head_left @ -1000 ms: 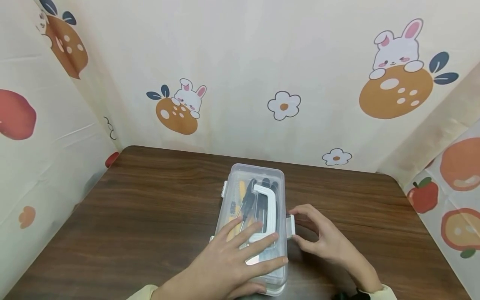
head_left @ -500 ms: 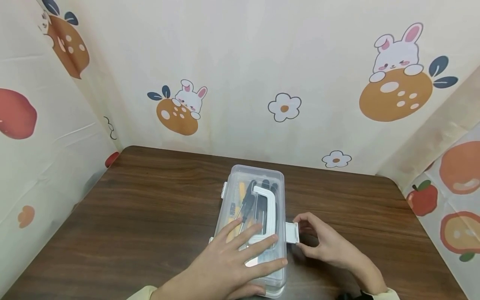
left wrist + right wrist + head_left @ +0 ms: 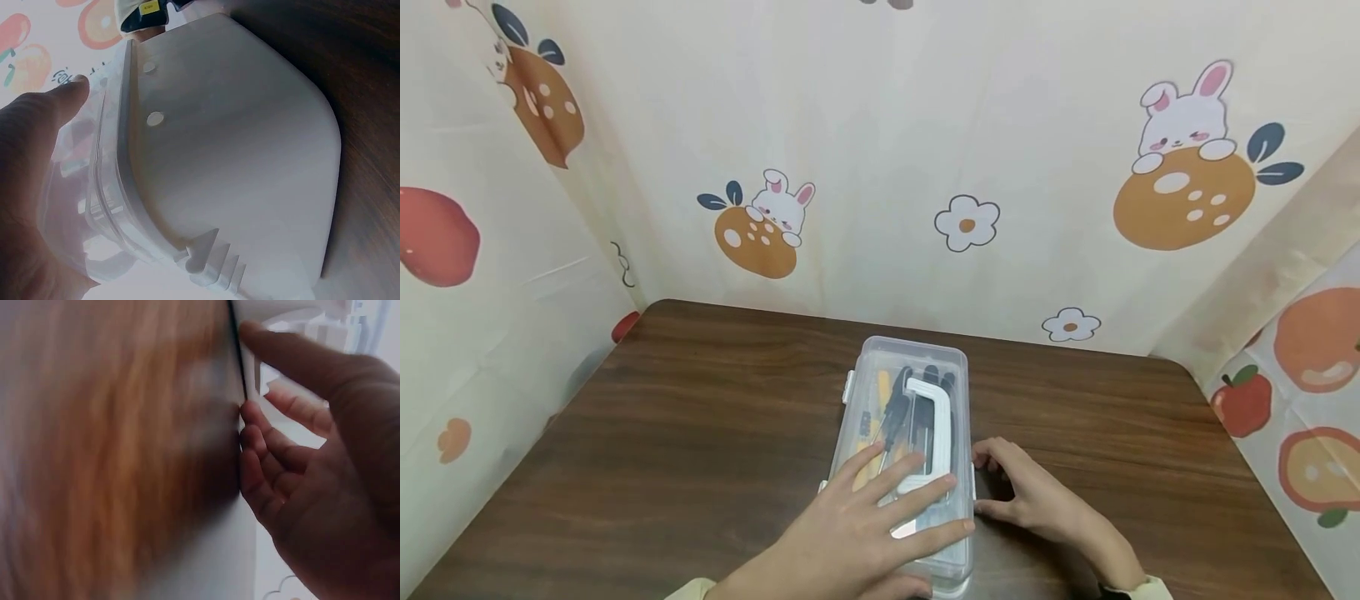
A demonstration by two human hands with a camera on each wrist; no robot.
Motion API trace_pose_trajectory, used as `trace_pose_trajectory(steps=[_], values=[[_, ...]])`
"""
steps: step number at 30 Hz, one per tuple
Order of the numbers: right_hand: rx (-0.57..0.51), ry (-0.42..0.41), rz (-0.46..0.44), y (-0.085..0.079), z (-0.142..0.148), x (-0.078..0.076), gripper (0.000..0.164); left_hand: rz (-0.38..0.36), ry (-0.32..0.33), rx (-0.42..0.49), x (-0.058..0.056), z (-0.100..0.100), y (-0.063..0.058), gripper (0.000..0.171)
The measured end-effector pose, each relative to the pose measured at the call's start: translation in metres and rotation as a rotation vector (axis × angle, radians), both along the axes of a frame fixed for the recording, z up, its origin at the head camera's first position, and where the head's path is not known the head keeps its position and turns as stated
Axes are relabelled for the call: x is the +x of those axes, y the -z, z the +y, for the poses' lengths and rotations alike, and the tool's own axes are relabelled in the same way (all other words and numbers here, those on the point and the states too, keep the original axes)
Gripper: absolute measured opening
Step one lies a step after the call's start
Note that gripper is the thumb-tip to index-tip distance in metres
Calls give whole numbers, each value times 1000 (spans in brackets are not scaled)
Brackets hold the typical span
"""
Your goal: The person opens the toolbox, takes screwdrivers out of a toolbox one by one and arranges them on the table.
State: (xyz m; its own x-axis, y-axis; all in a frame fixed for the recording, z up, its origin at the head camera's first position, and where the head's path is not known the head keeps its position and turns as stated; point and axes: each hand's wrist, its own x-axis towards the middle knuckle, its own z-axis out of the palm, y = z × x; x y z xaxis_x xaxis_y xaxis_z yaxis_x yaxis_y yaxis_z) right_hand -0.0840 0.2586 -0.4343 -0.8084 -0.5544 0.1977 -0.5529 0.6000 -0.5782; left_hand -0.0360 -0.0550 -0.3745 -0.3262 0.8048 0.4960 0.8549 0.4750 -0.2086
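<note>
A lidded plastic toolbox (image 3: 917, 353) lies lengthwise on the table, its clear lid down over the white base (image 3: 244, 137). Through the lid show screwdrivers with black grips and some yellow-handled tools. My left hand (image 3: 857, 521) rests spread over the near half of the lid, fingers straight, just short of and partly over the white carry handle (image 3: 942, 425). On the right side, my right hand (image 3: 1033, 492) has its thumb and curled fingers at the two ends of a white latch (image 3: 973, 482), which stands down along the box's side.
Brown wood-grain table (image 3: 700, 433) runs out on both sides of the box. A printed curtain (image 3: 880, 167) with rabbits and fruit hangs behind and at both sides. A white hinge (image 3: 847, 387) shows on the box's left side.
The right latch, sticking outward half a second ago, now lies down against the box side, and my right hand has moved left and closer with it. My left hand stays on the lid.
</note>
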Motion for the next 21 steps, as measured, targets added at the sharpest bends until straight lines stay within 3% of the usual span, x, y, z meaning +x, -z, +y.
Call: trace_pose_trajectory(steps=[3,5,7,11,13,16,21], values=[[-44,-24,-90,5,5,-1,46,31,2,10,0,0,2,68],[-134,-21,-204,8,11,-4,38,36,-5,16,1,0,2,70],[-316,-2,-351,12,20,-7,33,35,-17,22,1,-1,2,71],[-820,94,-681,16,37,-14,35,38,-31,50,1,0,2,72],[-985,134,-782,17,43,-16,36,31,-30,51,1,0,1,71],[-1075,168,-861,17,47,-16,34,18,-26,41,1,0,0,70],[-1123,153,-881,16,49,-13,33,-20,-19,89,3,-3,-1,70]])
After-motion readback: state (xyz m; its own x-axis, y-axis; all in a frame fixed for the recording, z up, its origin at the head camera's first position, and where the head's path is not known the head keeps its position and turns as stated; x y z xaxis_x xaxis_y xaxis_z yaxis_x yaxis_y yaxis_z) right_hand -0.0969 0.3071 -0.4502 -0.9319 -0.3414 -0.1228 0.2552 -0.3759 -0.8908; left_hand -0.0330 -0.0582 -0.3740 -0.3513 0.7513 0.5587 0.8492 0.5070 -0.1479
